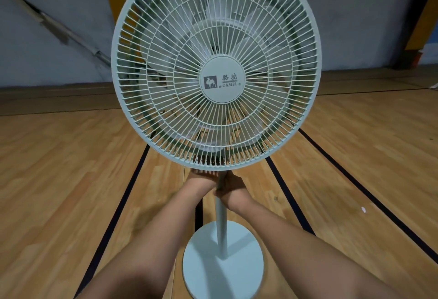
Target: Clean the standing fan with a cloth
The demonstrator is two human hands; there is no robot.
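Note:
A pale blue-white standing fan (216, 66) fills the middle of the view, its round grille facing me with a grey camel logo disc at the centre. Its thin pole (222, 225) runs down to a round base (222, 260) on the floor. My left hand (204, 180) and my right hand (231, 186) reach up on either side of the pole just under the grille. The right hand wraps the pole; the left hand's fingers go behind the grille's lower edge and are partly hidden. No cloth is visible.
The fan stands on a wooden court floor (71, 168) marked with dark lines. A grey wall (59, 26) rises behind, with a slanted pipe at the left and yellow-black padding at the upper right.

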